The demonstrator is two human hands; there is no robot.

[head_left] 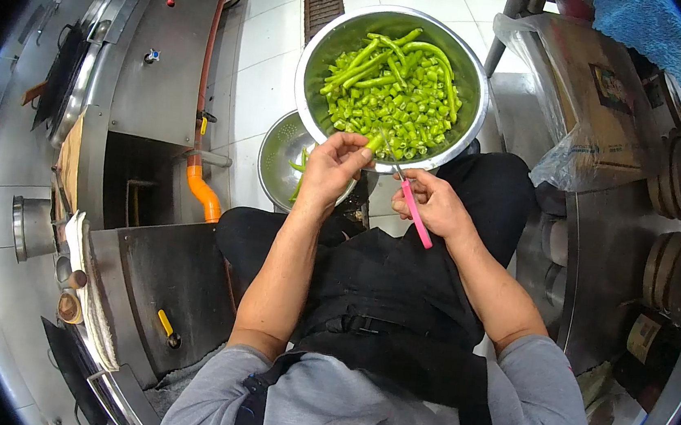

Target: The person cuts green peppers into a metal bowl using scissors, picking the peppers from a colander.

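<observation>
Over the near rim of a large steel bowl [481, 115], my left hand [337, 167] pinches a green chili pepper [376, 143]. My right hand [438, 207] grips pink-handled scissors [414, 211], whose blades reach up beside the pepper's end. Many short cut pieces [403, 112] fill the bowl, with several long whole peppers [371, 64] lying on top toward the back and left. A steel colander [276, 153] sits lower, to the left of the bowl, with a few green peppers [301, 172] in it, partly hidden by my left hand.
Steel kitchen units with an orange pipe [201, 191] and a yellow-handled valve [168, 329] stand on my left. At right, a shelf holds a plastic-wrapped cardboard box [605, 99], stacked round items [670, 265] and a blue cloth [649, 33]. White floor tiles [265, 78] show beyond the colander.
</observation>
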